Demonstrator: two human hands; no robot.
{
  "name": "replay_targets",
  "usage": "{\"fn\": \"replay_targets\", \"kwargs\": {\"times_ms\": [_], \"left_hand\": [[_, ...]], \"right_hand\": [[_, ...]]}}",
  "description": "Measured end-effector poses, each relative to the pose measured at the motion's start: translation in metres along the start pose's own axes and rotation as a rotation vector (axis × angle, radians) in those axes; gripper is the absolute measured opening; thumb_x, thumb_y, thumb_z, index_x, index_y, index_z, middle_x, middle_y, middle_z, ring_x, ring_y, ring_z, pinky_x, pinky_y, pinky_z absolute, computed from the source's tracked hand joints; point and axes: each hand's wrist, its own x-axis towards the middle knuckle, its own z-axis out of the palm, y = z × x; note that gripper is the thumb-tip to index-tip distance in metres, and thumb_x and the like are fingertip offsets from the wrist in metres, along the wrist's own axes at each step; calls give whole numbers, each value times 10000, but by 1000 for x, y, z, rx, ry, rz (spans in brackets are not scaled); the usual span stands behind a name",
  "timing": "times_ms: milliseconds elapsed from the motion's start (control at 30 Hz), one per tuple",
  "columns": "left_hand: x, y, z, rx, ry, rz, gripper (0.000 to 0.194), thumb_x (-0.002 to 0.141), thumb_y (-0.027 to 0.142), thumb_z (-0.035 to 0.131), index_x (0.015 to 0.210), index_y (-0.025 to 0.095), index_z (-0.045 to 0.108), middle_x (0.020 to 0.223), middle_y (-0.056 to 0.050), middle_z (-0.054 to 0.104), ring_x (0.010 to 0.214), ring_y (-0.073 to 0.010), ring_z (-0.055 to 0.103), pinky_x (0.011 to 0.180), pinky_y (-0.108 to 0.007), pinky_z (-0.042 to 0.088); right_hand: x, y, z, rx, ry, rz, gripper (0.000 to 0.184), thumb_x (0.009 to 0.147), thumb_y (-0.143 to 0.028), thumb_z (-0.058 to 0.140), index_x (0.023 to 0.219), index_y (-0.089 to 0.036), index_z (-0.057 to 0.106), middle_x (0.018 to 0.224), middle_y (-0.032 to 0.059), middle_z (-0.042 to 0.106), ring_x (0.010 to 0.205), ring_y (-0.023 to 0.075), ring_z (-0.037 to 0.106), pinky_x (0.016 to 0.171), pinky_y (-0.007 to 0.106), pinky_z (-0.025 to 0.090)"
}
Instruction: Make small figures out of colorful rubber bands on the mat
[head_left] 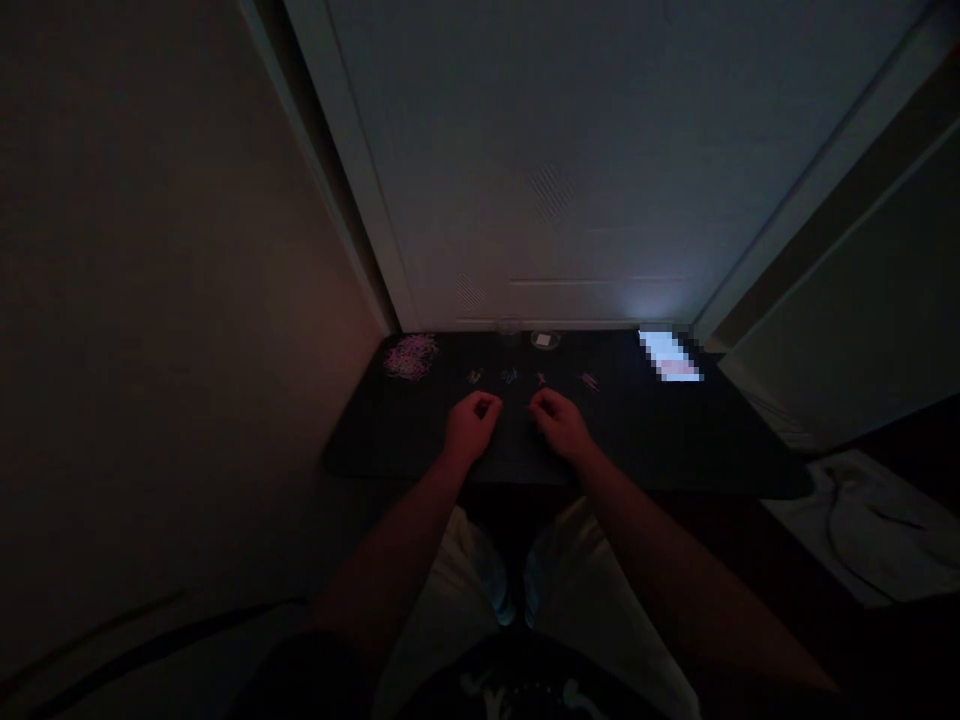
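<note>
My left hand (472, 426) is at the near middle of the black table, its thumb and fingers curled together in a pinch. Opposite it, my right hand (562, 425) is closed the same way, a small gap apart. Whatever either pinch holds is too small and dark to make out. Just beyond the hands lie small groups of thin pieces: a yellowish group (475, 376), a bluish group (510, 376), a pink group (541, 379) and a reddish group (590, 382). A larger heap of pink and purple thin pieces (410, 357) rests at the far left.
The black table (660, 440) stands against a pale panelled door (555, 240). Along its back are a clear round container (510, 328) and a round clear dish (545, 341) with a white square. A bright, blurred-out screen (670, 356) glows at the back right. The room is dim.
</note>
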Motion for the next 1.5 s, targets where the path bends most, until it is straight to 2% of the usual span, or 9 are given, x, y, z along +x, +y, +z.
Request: {"fn": "replay_targets", "kwargs": {"times_ms": [100, 300, 400, 500, 633, 733, 900, 1067, 1500], "left_hand": [[6, -17, -26, 149, 20, 9, 199, 805, 348, 519, 815, 196, 646, 818, -20, 684, 752, -142, 617, 718, -263, 466], [30, -65, -91, 420, 204, -105, 201, 778, 324, 526, 841, 184, 657, 877, -40, 690, 825, -174, 619, 790, -290, 460], [40, -81, -109, 458, 218, -183, 220, 768, 309, 530, 895, 182, 657, 898, -44, 690, 839, -179, 623, 792, -289, 464], [46, -86, -112, 464, 185, -204, 240, 752, 288, 546, 945, 186, 646, 913, -42, 687, 852, -184, 623, 797, -294, 467], [45, -76, -102, 498, 290, -81, 308, 723, 243, 572, 1019, 166, 612, 1037, -82, 645, 1004, -226, 570, 927, -356, 418], [35, -55, -81, 447, 323, 32, 293, 731, 217, 564, 1016, 160, 595, 1046, -102, 621, 1036, -234, 546, 949, -382, 402], [12, -11, -24, 133, -31, 146, 245, 767, 246, 559, 1001, 177, 582, 997, -64, 640, 799, -143, 613, 791, -306, 489], [0, 14, 18, 15, -202, 125, 223, 761, 286, 591, 958, 187, 620, 930, -48, 672, 763, -140, 626, 723, -277, 498], [-3, 11, 15, -19, -144, 45, 173, 781, 311, 567, 847, 178, 656, 815, -34, 691, 736, -139, 626, 708, -267, 493]], "right_hand": [[0, 1, -1, 19, -10, 15, 150, 768, -338, 488, 706, -201, 490, 592, -33, 463, 524, 108, 421, 514, 236, 336], [-1, -2, 0, 13, -36, 18, 152, 763, -334, 485, 697, -197, 493, 599, -30, 456, 534, 110, 423, 525, 241, 338], [-2, -4, -1, -22, -26, 1, 151, 756, -329, 489, 703, -190, 517, 629, -18, 485, 571, 117, 450, 542, 243, 348], [-2, -4, -1, -55, -13, -21, 163, 749, -335, 497, 700, -184, 534, 640, -10, 511, 586, 122, 468, 556, 248, 362], [-2, -4, -1, -77, -8, -27, 167, 743, -333, 505, 699, -180, 556, 631, -9, 526, 590, 123, 479, 556, 247, 373], [-1, -4, -1, -70, -6, -14, 159, 740, -325, 510, 699, -180, 562, 628, -11, 525, 587, 121, 479, 545, 243, 369], [0, -5, -1, -25, -1, 0, 147, 731, -320, 524, 688, -183, 554, 609, -20, 505, 554, 112, 453, 525, 239, 356], [-2, -8, -3, -17, 2, -29, 144, 737, -305, 512, 674, -181, 544, 600, -21, 493, 549, 107, 440, 524, 235, 345], [1, -5, -3, -11, -5, -7, 123, 748, -302, 497, 710, -188, 525, 599, -20, 492, 550, 113, 451, 527, 242, 355]]}}
